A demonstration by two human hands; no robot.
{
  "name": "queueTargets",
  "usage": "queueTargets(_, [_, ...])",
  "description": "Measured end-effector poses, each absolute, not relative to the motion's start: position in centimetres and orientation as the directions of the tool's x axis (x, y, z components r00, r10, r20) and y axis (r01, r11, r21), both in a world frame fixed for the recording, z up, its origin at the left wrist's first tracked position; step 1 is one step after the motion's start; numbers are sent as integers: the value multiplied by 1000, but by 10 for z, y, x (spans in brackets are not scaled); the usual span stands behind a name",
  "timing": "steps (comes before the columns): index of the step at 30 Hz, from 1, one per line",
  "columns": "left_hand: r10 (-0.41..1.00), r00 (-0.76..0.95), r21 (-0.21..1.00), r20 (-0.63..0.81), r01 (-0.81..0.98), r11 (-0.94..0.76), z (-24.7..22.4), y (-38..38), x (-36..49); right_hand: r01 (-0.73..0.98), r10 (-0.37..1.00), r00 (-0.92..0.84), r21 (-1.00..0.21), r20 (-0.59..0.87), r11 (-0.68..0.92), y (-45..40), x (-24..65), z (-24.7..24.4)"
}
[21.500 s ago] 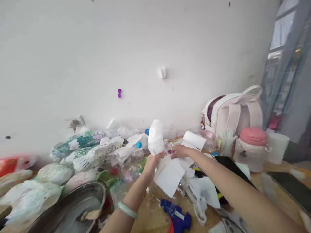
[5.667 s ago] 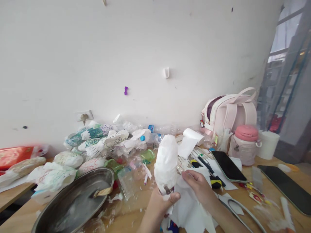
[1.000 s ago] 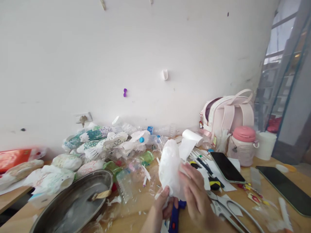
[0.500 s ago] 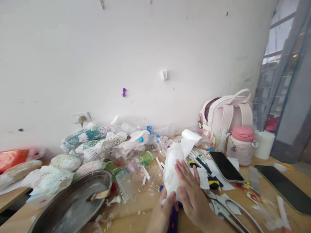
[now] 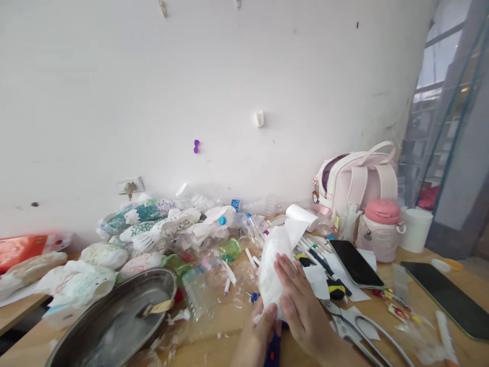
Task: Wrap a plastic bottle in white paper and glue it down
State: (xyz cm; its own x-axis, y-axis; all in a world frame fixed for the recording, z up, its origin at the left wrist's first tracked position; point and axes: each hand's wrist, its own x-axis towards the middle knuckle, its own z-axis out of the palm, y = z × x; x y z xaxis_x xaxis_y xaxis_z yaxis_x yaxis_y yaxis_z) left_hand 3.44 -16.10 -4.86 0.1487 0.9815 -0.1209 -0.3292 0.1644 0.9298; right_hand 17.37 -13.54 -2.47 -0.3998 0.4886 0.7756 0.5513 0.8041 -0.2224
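Observation:
A white, paper-covered oblong form (image 5: 273,260) stands tilted upward between my hands. My left hand (image 5: 263,329) grips its lower end, the thumb pressed on the front. Flat fingers of my right hand (image 5: 300,300) rest along its right side, stretched out and close together. Behind the form lies a roll of white paper (image 5: 301,216) with a loose sheet hanging toward it. Under my hands a dark blue handled tool (image 5: 272,351) shows in part; its kind is hidden. Large scissors (image 5: 351,331) lie to the right of my right hand.
A metal basin (image 5: 114,321) holding a brush stands at left, near several decorated paper fish (image 5: 84,285). Plastic bottle pieces (image 5: 198,293) litter the middle. At right are a phone (image 5: 355,262), a tablet-like dark device (image 5: 446,295), a pink-lidded bottle (image 5: 380,229) and a backpack (image 5: 357,178).
The white form and both hands stay almost in place. The whole view has shifted very slightly.

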Motion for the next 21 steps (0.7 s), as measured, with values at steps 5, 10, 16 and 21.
queueTargets(5, [958, 114, 863, -262, -417, 285, -30, -171, 40, 535, 477, -320, -260, 818, 804, -139, 172, -25])
queueTargets(10, [892, 285, 802, -350, -401, 443, -19, -171, 35, 542, 435, -462, -142, 773, 828, -141, 170, -27])
queueTargets(16, [761, 594, 661, -260, -466, 589, -16, -166, 23, 557, 443, -528, -98, 724, 825, -140, 169, -29])
queueTargets(21, [752, 646, 631, -129, -532, 565, -11, -163, 17, 537, 421, -556, -77, 717, 840, -142, 168, -31])
